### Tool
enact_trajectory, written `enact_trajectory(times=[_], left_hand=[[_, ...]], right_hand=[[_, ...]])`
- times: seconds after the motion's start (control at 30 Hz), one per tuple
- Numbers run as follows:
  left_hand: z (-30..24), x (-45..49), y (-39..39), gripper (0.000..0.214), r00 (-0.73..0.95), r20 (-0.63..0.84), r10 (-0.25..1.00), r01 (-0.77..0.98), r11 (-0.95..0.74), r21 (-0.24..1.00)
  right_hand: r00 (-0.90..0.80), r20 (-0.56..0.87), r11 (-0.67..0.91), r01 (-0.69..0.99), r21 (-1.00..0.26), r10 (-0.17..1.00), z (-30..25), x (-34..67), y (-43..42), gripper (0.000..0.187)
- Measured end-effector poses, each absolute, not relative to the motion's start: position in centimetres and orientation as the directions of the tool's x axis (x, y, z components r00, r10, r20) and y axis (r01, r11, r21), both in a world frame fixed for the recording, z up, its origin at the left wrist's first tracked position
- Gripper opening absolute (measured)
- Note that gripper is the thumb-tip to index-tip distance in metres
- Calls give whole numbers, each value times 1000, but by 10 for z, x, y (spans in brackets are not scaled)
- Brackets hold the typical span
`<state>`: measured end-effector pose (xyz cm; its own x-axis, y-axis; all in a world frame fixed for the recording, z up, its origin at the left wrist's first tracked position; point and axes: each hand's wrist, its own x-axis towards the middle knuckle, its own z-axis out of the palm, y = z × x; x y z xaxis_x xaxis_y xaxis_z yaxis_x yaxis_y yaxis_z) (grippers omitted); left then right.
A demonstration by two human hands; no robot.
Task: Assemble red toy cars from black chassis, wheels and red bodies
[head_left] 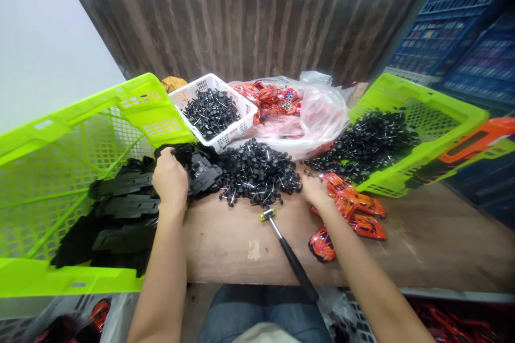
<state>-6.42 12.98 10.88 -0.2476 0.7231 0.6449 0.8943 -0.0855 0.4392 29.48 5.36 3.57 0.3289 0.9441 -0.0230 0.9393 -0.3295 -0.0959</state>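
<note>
My left hand [171,179] is curled round a flat black plastic chassis piece [199,169] at the mouth of the tipped lime-green crate [60,193], on top of a heap of like black pieces. My right hand [316,191] reaches onto a cluster of orange toy car bodies [358,209] on the wooden table; its fingers are bent and mostly hidden behind the hand. Between the hands lies a pile of small black wheels on metal axles [257,171]. A small hammer [287,249] with a black handle lies in front of that pile.
A white basket [237,128] of black wheels stands behind the pile, beside a clear bag of red and orange parts [289,107]. A second lime-green crate [434,123] spilling wheels lies tipped at right. Blue crates are stacked at the far right. One more orange car body [322,244] lies near the table's front edge.
</note>
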Motion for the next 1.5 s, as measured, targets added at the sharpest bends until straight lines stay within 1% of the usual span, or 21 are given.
enact_trajectory(times=[0.07, 0.13, 0.17, 0.2, 0.23, 0.3, 0.33, 0.4, 0.47, 0.57, 0.67, 0.77, 0.87, 0.97, 1.07, 1.17, 1.23, 1.3, 1.4, 1.43, 1.5], left_hand=[[109, -64, 118, 32, -288, 685, 669, 816, -202, 541], [101, -61, 107, 30, -395, 631, 667, 645, -288, 708], [95, -57, 102, 31, -452, 537, 712, 499, -297, 814], [87, -52, 96, 33, -479, 393, 785, 316, -264, 911], [79, -46, 89, 36, -448, 217, 867, 116, -184, 976], [64, -29, 70, 41, -215, -119, 969, -212, 72, 975], [58, -20, 59, 41, -64, -221, 973, -295, 193, 936], [48, -2, 36, 46, 173, -313, 934, -353, 356, 865], [40, 15, 16, 61, 300, -337, 892, -370, 435, 821], [32, 35, -1, 76, 319, -351, 880, -422, 464, 779], [27, 45, -4, 65, 277, -381, 882, -417, 467, 780], [24, 44, -2, 49, 279, -359, 890, -359, 444, 821], [22, 39, -1, 45, 255, -306, 917, -286, 373, 883], [18, 35, -1, 40, 203, -239, 950, -185, 277, 943], [13, 35, -4, 33, 208, -236, 949, -101, 261, 960], [9, 35, -8, 31, 241, -279, 929, -60, 301, 952], [5, 35, -11, 29, 243, -285, 927, -34, 302, 953], [2, 35, -12, 24, 225, -231, 947, 28, 231, 973], [0, 38, -14, 14, 218, -101, 971, 163, 66, 984], [1, 40, -14, 11, 231, -74, 970, 195, 28, 980], [3, 45, -17, 6, 263, -48, 964, 230, -15, 973]], right_hand=[[307, -74, -314, 942, -120, 949, 32, 304, 65, 36], [284, -104, -297, 944, -143, 953, 29, 308, 68, 32], [278, -109, -292, 944, -151, 954, 28, 309, 67, 29], [271, -112, -287, 945, -159, 956, 28, 310, 65, 28], [263, -114, -279, 946, -165, 958, 28, 311, 63, 28], [250, -120, -268, 948, -169, 961, 31, 315, 61, 28], [253, -125, -272, 948, -164, 959, 34, 319, 62, 27], [293, -125, -309, 941, -137, 948, 39, 329, 69, 28], [357, -104, -367, 925, -98, 928, 45, 338, 80, 30], [403, -81, -408, 912, -53, 912, 53, 344, 97, 30], [396, -72, -399, 917, -26, 915, 66, 337, 105, 26], [360, -19, -360, 933, -22, 933, 81, 319, 92, 33], [188, -23, -189, 980, -55, 982, 85, 294, 53, 32], [-42, -119, 38, 999, -36, 992, 70, 264, 7, 17], [-108, -176, 104, 994, -32, 978, 47, 241, -17, 20], [-131, -152, 120, 990, -79, 980, 33, 237, -18, 31], [-110, -120, 100, 991, -90, 987, 35, 240, -17, 28], [-103, -7, 100, 975, -197, 995, 41, 238, -21, 22], [-135, 234, 234, 850, -473, 963, 46, 223, -37, 20], [-141, 294, 281, 809, -517, 945, 45, 216, -42, 21], [-138, 357, 315, 805, -504, 924, 37, 202, -51, 25]])
